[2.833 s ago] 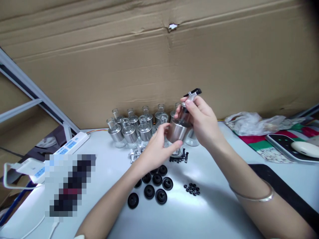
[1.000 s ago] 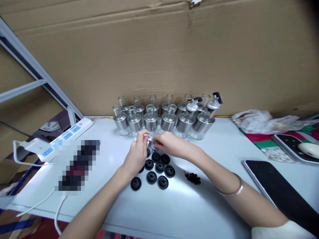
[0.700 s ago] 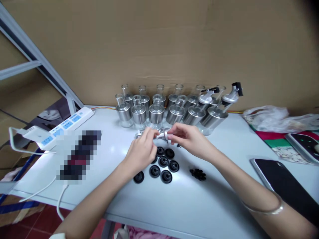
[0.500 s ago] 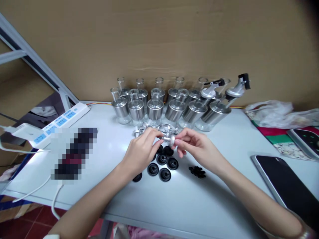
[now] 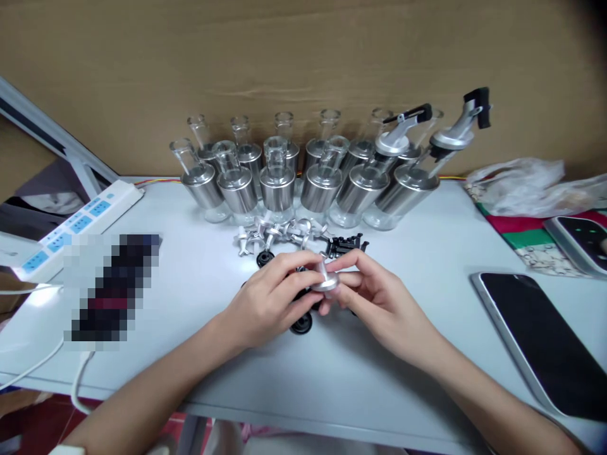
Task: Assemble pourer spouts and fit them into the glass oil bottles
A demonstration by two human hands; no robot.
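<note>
A silver metal spout piece [image 5: 326,282] with a round flange is held between both hands above the table. My left hand [image 5: 279,291] grips it from the left with fingers bent round it. From the right, my right hand [image 5: 370,291] pinches its flange edge. Beneath the hands lie black round caps [image 5: 301,323], partly hidden. Behind them is a pile of silver spout parts [image 5: 272,234], with small black levers [image 5: 346,245] to its right.
Two rows of glass bottles with metal sleeves [image 5: 277,188] stand at the back, two with spouts [image 5: 393,140]. A power strip [image 5: 80,221] and a blurred device [image 5: 114,287] lie left. At right are a phone [image 5: 540,341] and a plastic bag [image 5: 521,183].
The view has come closer and tilted. Both hands have closed in on the silver piece, which now has its narrow end up. The black levers behind the hands have come into sight.
</note>
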